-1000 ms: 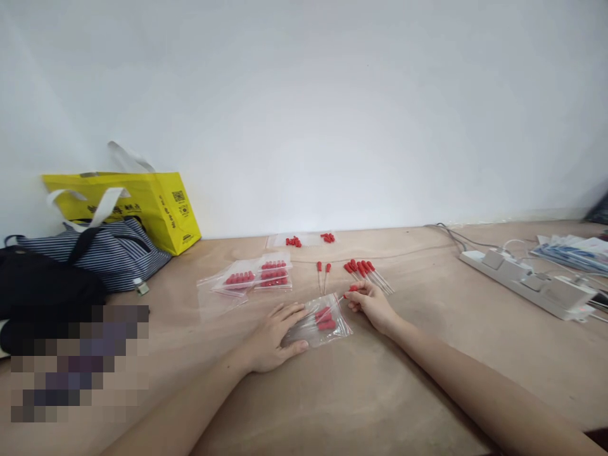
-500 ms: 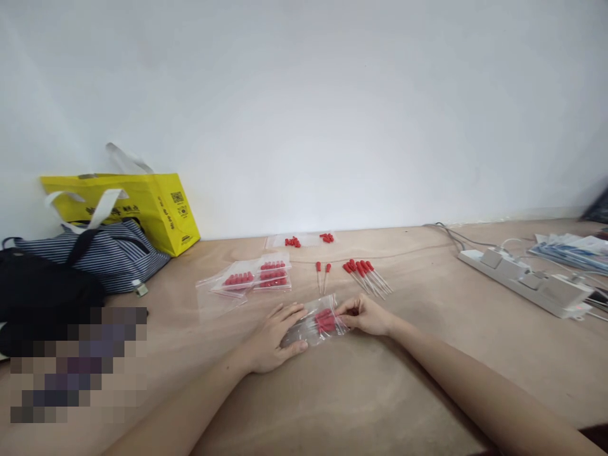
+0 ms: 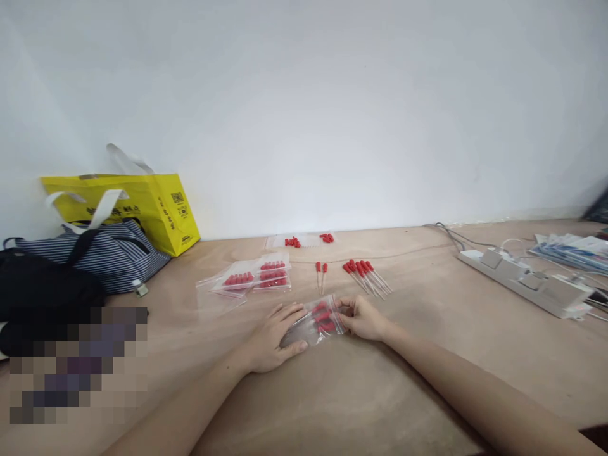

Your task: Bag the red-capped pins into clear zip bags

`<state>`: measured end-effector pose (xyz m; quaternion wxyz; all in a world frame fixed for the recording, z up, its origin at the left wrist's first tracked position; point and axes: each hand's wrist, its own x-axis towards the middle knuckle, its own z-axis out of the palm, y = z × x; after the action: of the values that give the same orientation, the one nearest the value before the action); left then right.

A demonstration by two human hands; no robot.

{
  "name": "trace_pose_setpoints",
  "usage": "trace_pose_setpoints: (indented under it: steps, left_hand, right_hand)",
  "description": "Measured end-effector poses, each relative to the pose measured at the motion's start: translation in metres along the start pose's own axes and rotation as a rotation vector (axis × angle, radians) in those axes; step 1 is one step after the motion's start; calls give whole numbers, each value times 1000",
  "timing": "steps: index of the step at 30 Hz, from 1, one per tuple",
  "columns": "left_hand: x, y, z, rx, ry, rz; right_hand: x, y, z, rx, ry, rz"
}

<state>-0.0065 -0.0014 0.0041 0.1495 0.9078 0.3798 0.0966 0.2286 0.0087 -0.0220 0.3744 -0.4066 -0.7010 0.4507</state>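
A clear zip-lock bag lies flat on the table, with several red-bulbed droppers inside, their bulbs toward its right end. My left hand rests flat over the bag's left part, fingers apart. At the right end, the thumb and fingers of my right hand pinch the bag's edge near its mouth. Just beyond the bag lie two loose droppers. A fan of several more droppers lies to their right, bulbs pointing away from me.
Filled zip-lock bags are stacked left of centre. By the wall, loose red bulbs lie on clear plastic. A yellow bag and a striped bag stand on the left. On the right are a power strip and flat packets.
The red bulbs inside the bag are more spread out now. My right hand has shifted slightly along the bag's edge, and the right one of the two loose droppers sits a little further left.
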Motion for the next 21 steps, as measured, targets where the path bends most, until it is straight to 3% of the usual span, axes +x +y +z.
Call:
trace_pose_setpoints:
  steps: [3,6,11,16,21]
  left_hand:
    - [0,-1,1,-9,21,7]
    - [0,-1,1,-15,34,17]
    - [0,0,1,-10,29,10]
    - [0,1,0,2,13,3]
    - [0,-1,1,2,21,-2]
  right_hand:
    - [1,-3,2,19,-39,-83]
    - [2,-2,-1,8,-80,-58]
    - [4,1,-2,-42,-11,-99]
    - [2,1,-1,18,-112,-37]
    - [1,-1,3,76,-110,-67]
